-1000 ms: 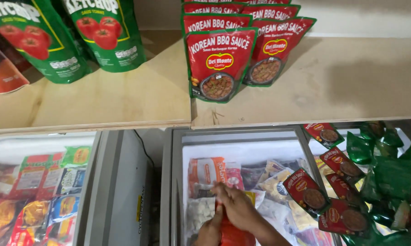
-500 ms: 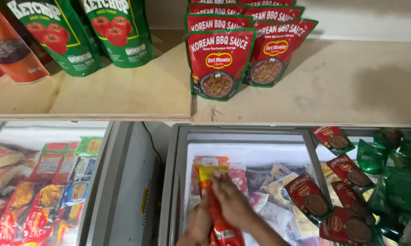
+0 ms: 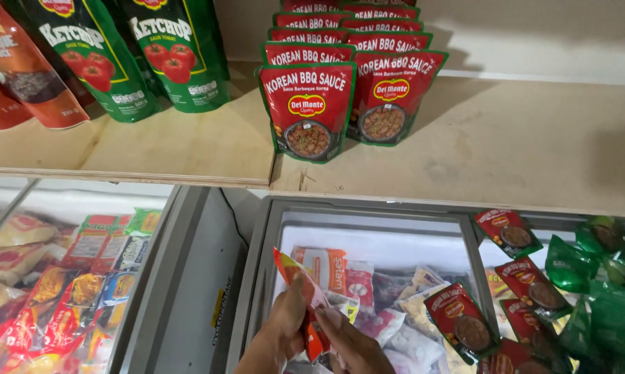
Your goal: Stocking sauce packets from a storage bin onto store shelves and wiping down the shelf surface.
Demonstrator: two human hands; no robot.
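- Left hand (image 3: 281, 332) closed round the lower part of a slim red-orange sachet (image 3: 304, 301), thumb and fingers pinching it from the left.
- Right hand (image 3: 350, 343) grips the same sachet from the right, fingers curled on its lower end; both hands cut off by the bottom frame edge.
- Sachet is tilted, top corner leaning up-left, held above the open chest freezer (image 3: 368, 218), near its left wall.
- Freezer interior is packed with frozen packets (image 3: 368, 291); free space only above them, up to the frosted back wall.
- Wooden shelf (image 3: 506, 149) overhangs the freezer's back rim, capping headroom there.
- Red sauce pouches (image 3: 309, 111) stand in two rows at the shelf's front edge, directly above the hands; bare board to their right.
- Green ketchup pouches (image 3: 177, 52) stand at shelf left, well apart.
- More red pouches (image 3: 461, 322) lie on the freezer's right glass lid, green packs (image 3: 603, 291) beside them.
- Second freezer (image 3: 84, 277) on the left, lid shut, narrow gap between the two cabinets.
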